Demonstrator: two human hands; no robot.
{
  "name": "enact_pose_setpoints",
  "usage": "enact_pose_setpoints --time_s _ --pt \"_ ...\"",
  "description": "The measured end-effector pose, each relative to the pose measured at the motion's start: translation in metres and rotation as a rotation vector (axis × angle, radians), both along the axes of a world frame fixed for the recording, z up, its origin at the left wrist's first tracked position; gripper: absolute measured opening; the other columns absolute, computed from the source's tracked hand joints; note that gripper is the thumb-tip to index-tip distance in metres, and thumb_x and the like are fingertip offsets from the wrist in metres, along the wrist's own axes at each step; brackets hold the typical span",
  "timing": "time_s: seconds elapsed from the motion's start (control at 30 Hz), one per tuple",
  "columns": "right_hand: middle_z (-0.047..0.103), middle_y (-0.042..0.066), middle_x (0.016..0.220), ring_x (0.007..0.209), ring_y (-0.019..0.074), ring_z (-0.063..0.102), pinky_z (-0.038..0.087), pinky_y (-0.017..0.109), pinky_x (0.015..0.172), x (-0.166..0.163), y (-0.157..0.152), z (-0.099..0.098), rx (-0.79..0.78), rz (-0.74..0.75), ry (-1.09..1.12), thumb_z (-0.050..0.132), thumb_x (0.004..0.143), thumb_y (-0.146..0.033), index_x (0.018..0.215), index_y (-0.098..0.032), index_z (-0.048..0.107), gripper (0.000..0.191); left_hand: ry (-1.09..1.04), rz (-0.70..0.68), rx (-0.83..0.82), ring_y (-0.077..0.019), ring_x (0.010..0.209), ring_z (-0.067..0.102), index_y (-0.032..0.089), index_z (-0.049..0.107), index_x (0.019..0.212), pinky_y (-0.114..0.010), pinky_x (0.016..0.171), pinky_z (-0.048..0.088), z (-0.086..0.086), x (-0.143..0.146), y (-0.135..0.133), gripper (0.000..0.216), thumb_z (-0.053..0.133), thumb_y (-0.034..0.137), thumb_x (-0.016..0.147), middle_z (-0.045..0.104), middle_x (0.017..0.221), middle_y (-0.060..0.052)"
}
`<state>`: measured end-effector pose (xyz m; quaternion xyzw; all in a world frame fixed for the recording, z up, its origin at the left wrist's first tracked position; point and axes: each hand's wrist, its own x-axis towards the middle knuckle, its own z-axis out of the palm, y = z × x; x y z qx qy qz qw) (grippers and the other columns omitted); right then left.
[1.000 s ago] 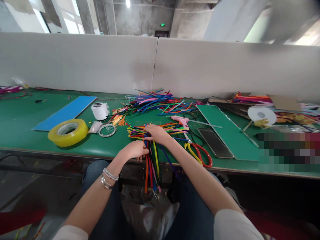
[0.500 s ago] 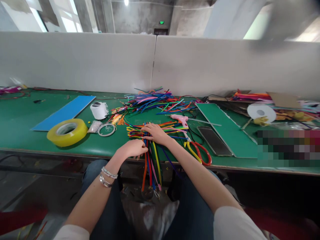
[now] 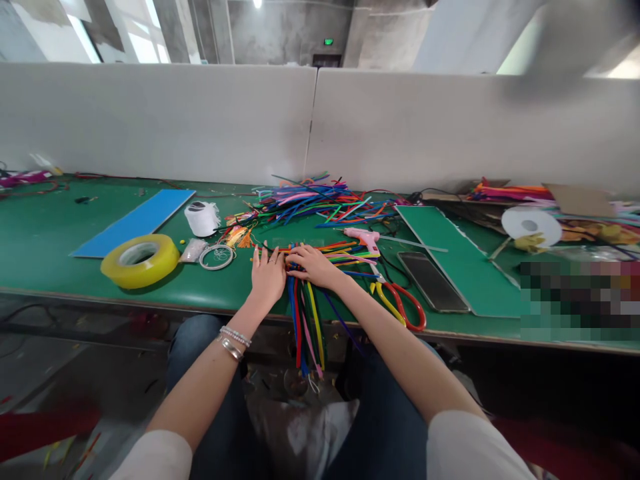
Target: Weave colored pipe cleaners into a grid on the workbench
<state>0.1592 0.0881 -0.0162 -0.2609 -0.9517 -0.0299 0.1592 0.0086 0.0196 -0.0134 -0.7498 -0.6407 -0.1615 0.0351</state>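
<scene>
Colourful pipe cleaners (image 3: 313, 313) lie crosswise at the table's front edge, one set running sideways, the other hanging over the edge. My left hand (image 3: 269, 275) lies palm down with fingers spread over the left ends of the sideways set. At the crossing, my right hand (image 3: 313, 265) presses on the pipe cleaners, with fingers and thumb curved about them; the crossing itself is mostly hidden. Right of that hand are a pink glue gun (image 3: 364, 239) and scissors (image 3: 411, 308) with red and yellow handles.
A heap of loose pipe cleaners (image 3: 310, 200) lies behind. To the left are a yellow tape roll (image 3: 163, 268), a thread spool (image 3: 203, 220), a wire coil (image 3: 217, 257) and a blue board (image 3: 135, 223). A phone (image 3: 433, 281) and a green board (image 3: 460, 260) lie right.
My left hand has moved up from the hanging strands onto the left ends, its fingers now spread. The orange pipe cleaner no longer hangs below the edge. My right hand stays at the crossing.
</scene>
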Motion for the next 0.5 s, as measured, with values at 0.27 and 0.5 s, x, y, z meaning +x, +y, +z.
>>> enact_pose_setpoints --time_s 0.27,0.5 --pt "0.056 0.010 0.119 0.109 0.0231 0.048 0.036 0.040 0.096 0.0015 -0.0051 0.0060 0.023 0.019 -0.044 0.044 0.089 -0.039 0.114 -0.019 0.056 0.034 -0.004 0.060 -0.160 -0.0367 0.133 0.022 0.028 0.039 0.135 -0.063 0.104 0.005 -0.0007 -0.0109 0.0062 0.046 0.027 0.030 0.091 0.034 0.144 -0.001" --pt "0.058 0.007 0.118 0.110 0.0206 0.047 0.033 0.038 0.099 -0.0018 -0.0095 -0.0004 -0.009 0.047 0.036 0.047 0.086 -0.021 0.109 -0.019 0.057 0.025 0.070 0.107 -0.245 -0.0348 0.134 0.019 0.028 0.028 0.141 -0.059 0.108 0.008 -0.0020 -0.0093 0.0076 0.050 0.020 0.033 0.092 0.024 0.148 0.006"
